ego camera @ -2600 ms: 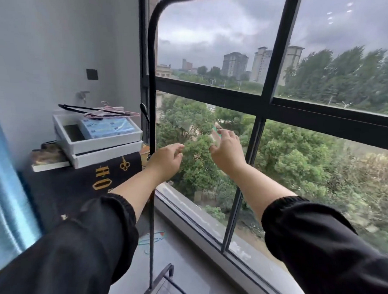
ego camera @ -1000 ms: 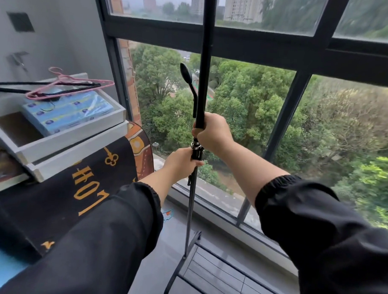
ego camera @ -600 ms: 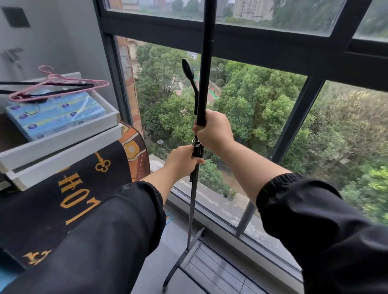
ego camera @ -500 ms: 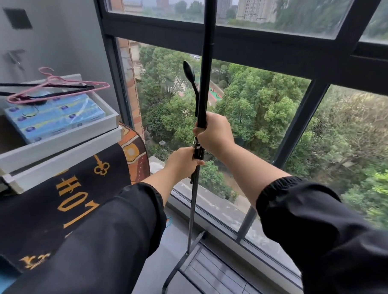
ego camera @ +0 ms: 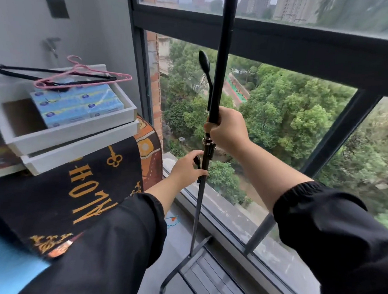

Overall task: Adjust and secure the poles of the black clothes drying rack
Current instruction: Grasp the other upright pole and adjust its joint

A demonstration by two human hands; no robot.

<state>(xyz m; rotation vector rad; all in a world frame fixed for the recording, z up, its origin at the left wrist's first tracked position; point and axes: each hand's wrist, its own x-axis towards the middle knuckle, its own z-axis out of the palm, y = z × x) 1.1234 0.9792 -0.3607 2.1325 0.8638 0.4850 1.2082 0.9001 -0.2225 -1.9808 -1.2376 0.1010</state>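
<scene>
The black rack's upright pole (ego camera: 224, 48) stands before the window, a thick upper tube over a thinner lower tube (ego camera: 198, 211). My right hand (ego camera: 227, 130) is wrapped around the upper tube just above the metal collar (ego camera: 207, 141). My left hand (ego camera: 187, 166) sits lower, fingers pinching the small black clamp knob (ego camera: 197, 160) beside the lower tube. A black side hook (ego camera: 204, 60) sticks up left of the pole. The rack's foot and slatted base shelf (ego camera: 207, 278) rest on the floor.
White stacked trays (ego camera: 78, 137) with blue packs (ego camera: 77, 104) and pink and black hangers (ego camera: 80, 75) sit to the left on a black cloth with gold letters (ego camera: 75, 197). The black window frame (ego camera: 304, 49) and sill run close behind the pole.
Both hands came from in front of the window glass to the pole. Since half a second ago my left hand has dropped lower, from the collar to the clamp knob. My right hand stays put.
</scene>
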